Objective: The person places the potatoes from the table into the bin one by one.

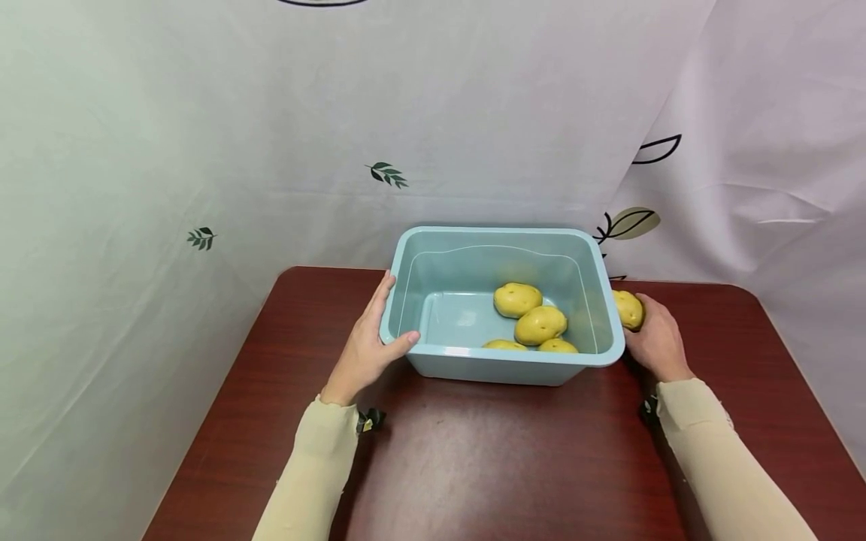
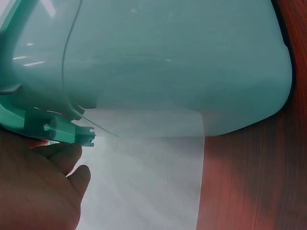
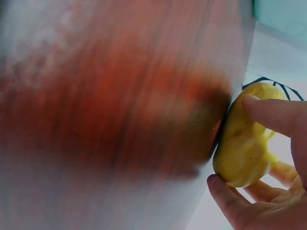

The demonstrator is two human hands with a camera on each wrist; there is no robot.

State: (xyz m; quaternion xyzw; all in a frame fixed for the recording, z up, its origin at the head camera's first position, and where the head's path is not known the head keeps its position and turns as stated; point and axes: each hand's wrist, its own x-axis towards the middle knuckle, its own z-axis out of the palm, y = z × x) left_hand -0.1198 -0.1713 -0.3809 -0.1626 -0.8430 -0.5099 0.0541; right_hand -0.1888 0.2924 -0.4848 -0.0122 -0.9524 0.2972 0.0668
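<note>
A light blue plastic bin [image 1: 497, 361] stands on the table with several yellow potatoes [image 1: 540, 325] inside, mostly in its right half. At the bin's front left corner, my left hand [image 1: 368, 349] holds the rim, thumb over the edge and fingers along the outer left side. The left wrist view shows that hand's bent fingers [image 2: 67, 160] just under the rim. Right of the bin, my right hand [image 1: 656, 340] grips another potato [image 1: 628, 309] low over the table. In the right wrist view, thumb and fingers lie round this potato [image 3: 247, 136].
The dark red wooden table [image 1: 501, 458] reaches back to a pale cloth backdrop [image 1: 271, 128] printed with leaves. The bin's rear edge is close to that cloth. The bin's right wall stands between the held potato and those inside.
</note>
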